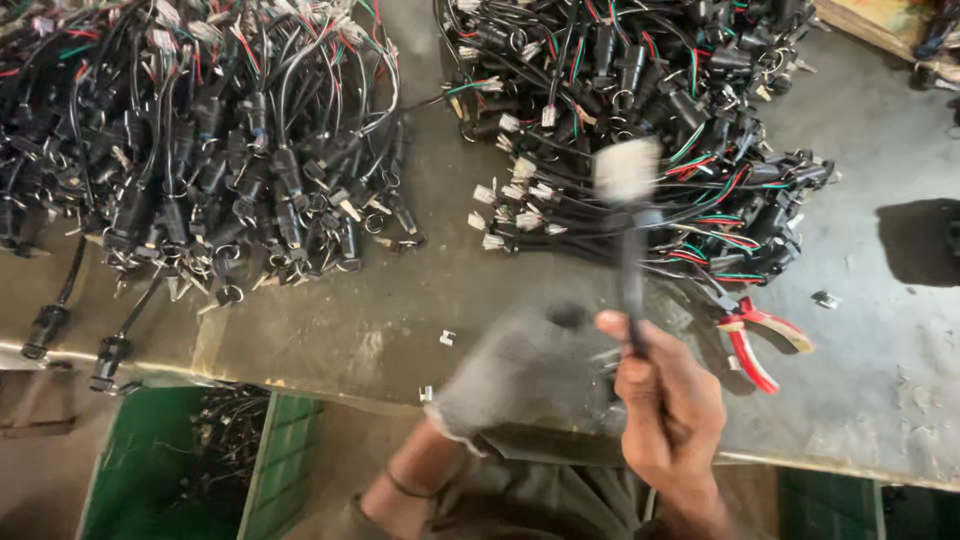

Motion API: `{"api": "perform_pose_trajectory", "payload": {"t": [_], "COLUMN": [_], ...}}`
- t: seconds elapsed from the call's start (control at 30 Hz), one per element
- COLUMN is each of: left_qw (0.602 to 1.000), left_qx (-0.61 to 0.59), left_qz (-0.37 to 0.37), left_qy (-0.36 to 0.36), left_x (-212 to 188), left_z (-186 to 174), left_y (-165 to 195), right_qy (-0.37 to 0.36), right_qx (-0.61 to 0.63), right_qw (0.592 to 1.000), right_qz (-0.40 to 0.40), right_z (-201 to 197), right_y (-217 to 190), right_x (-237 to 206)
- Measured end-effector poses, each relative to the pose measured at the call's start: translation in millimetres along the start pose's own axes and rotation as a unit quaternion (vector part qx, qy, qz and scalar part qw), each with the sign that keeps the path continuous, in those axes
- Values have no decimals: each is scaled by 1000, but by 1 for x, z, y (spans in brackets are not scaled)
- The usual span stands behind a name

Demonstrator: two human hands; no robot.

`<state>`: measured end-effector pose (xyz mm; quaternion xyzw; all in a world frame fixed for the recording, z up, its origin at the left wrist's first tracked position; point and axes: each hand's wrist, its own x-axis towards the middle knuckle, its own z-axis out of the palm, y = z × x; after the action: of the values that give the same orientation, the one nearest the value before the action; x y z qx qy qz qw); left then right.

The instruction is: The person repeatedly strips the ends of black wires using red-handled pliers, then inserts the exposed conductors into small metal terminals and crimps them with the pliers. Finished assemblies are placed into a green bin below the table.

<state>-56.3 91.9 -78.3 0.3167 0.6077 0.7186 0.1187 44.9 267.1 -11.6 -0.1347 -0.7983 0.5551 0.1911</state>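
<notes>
The right hand (668, 400) is bare and clenched around a black cable (632, 280), thumb and fingers pinching it low down so that it stands nearly upright above the fist. At the cable's top end sits a white plug (627, 170), blurred. The left hand (520, 365) wears a grey glove and is smeared by blur just beside the right hand — whether it grips anything cannot be told. A dark band circles the left wrist (408, 487).

Both hands hover over the near edge of a worn grey table (880, 380). Red-handled pliers (755, 340) lie on it just right of the right hand. Beyond, one heap of black wire bundles (200, 150) with red and green strands covers the left of the table, and a second heap (640, 90) lies behind the held cable — its white plugs face the gap between the heaps. A green crate (150, 470) stands below the table's edge on the left.
</notes>
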Motion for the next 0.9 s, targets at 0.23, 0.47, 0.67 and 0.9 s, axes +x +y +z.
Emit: {"api": "perform_pose_trajectory", "payload": {"t": [0.23,0.47,0.67,0.9], "left_qw": [960,962,987,977], "left_qx": [-151,-228,16,86], "left_qz": [-131,-105,131,80], "left_qy": [195,105,-93,-176], "left_x": [15,16,18,13], "left_z": [7,36,73,47], "left_y": [22,68,74,57], "right_qy": [-93,-70,-176,-42], "right_qx": [-161,-135,512,493], "right_qw": [978,975,837,866], "right_qz": [-91,-160,-83,-71], "right_z": [34,-6,-30,-63], "right_y": [15,-34,-73,-34], "right_x": [9,34,57,46]}}
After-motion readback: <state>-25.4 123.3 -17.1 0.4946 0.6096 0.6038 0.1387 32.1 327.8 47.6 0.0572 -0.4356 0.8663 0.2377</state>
